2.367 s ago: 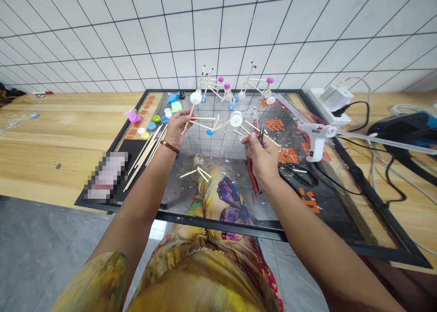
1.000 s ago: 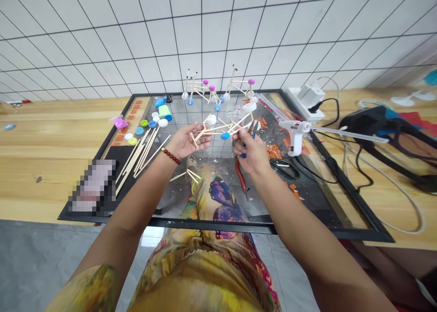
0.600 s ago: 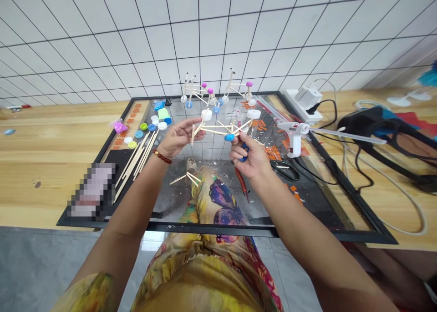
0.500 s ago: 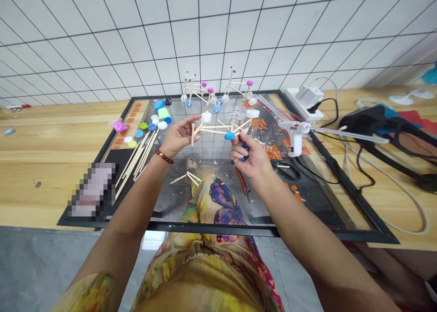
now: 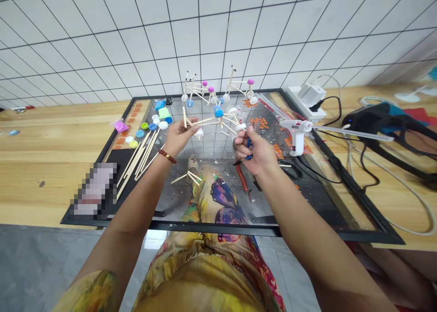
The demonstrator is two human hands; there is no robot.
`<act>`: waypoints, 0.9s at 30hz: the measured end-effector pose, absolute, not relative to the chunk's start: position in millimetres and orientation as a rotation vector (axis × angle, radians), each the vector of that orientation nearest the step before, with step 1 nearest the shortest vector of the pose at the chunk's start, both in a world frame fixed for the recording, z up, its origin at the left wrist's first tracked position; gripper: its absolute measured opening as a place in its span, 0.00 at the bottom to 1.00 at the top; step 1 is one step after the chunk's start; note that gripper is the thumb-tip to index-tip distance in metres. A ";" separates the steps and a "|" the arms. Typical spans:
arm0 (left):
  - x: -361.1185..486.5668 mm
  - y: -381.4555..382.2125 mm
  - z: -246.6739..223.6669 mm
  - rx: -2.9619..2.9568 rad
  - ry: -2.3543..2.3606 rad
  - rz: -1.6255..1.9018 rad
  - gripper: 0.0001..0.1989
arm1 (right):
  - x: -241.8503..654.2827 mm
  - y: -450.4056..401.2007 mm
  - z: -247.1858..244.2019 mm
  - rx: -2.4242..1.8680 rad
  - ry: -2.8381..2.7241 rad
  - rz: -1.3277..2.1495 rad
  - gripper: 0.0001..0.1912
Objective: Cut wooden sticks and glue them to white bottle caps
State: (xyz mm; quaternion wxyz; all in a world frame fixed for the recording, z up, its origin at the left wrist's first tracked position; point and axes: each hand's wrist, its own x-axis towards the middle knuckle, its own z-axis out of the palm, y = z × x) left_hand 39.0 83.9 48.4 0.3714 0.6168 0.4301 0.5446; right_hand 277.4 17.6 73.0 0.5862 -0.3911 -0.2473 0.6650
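While a wooden desk is seen along a wall of white tiles, a glass mat in a black frame is laid on it. A stick model is held in the air above the mat, between the two hands. Its long axis is kept nearly level, from left to right, with short sticks pointing up and down. It is made of thin pale sticks joined together, with a blue cap on top and white caps at its ends. The left hand is closed on the left end, with the fingers pinched around one stick. The right hand is closed around red-handled pliers, whose handles hang down below it, and the model's right end is met just above its fingers. Loose sticks and small coloured caps are lying on the left of the mat, and a white glue gun is standing on the right
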 end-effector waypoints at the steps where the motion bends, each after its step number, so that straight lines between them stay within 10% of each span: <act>1: 34.2 88.4 48.4 1.532 1.142 1.418 0.20 | 280.4 18.9 72.8 -0.898 -0.568 1.464 0.21; 22: 30.1 208.7 60.4 1.525 1.631 1.210 0.06 | 282.8 23.4 59.8 -0.870 -0.503 1.156 0.24; 27: 27.5 190.9 68.1 1.377 1.643 1.304 0.26 | 285.7 23.4 63.3 -0.867 -0.494 1.166 0.24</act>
